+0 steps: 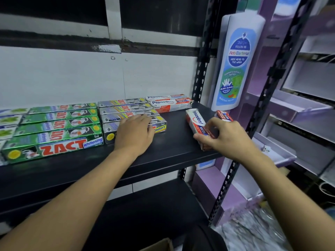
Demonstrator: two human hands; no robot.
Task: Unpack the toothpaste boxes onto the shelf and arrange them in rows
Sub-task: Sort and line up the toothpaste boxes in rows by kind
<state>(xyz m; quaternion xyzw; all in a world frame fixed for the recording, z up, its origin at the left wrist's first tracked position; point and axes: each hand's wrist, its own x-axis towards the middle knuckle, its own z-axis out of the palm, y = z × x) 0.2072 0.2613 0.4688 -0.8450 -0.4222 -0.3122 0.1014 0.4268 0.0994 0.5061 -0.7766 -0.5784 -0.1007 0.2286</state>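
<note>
**Shelf:** black flat metal shelf board (174,142), carried on black perforated steel uprights (201,69).

**Stock, left end:** pale mint-green cartons (9,120), cut off by the frame edge. Just beside them are green foil Zact Whitening toothpaste cartons (59,127), lying flat and side by side in a row that runs from the back wall to near the front edge.

**Stock, middle:** silver foil Zact Smokers toothpaste cartons (125,109), in a like row touching the green ones.

**Stock, back right corner:** white-and-red Pepsodent toothpaste cartons (170,104), two of them lying lengthwise along the back.

**Left hand** (135,132): forearm stretched over the front edge, palm down, fingers straight and together. It lies flat on the nearest silver cartons and grasps nothing.

**Right hand** (226,136): at the right front corner, wrist bent, fingers and thumb curled round a loose white-and-red Pepsodent carton (196,121). The carton lies slantwise, its far end pointing toward the back. A dark red carton end (223,115) shows past the knuckles; whether the hand holds this one too cannot be told.

**Surroundings:** a white bottle-shaped cardboard sign with a blue label (237,60) stands right of the uprights, with a purple display stand (290,109) beyond it. A brown cardboard box corner (159,245) shows at the bottom edge.
</note>
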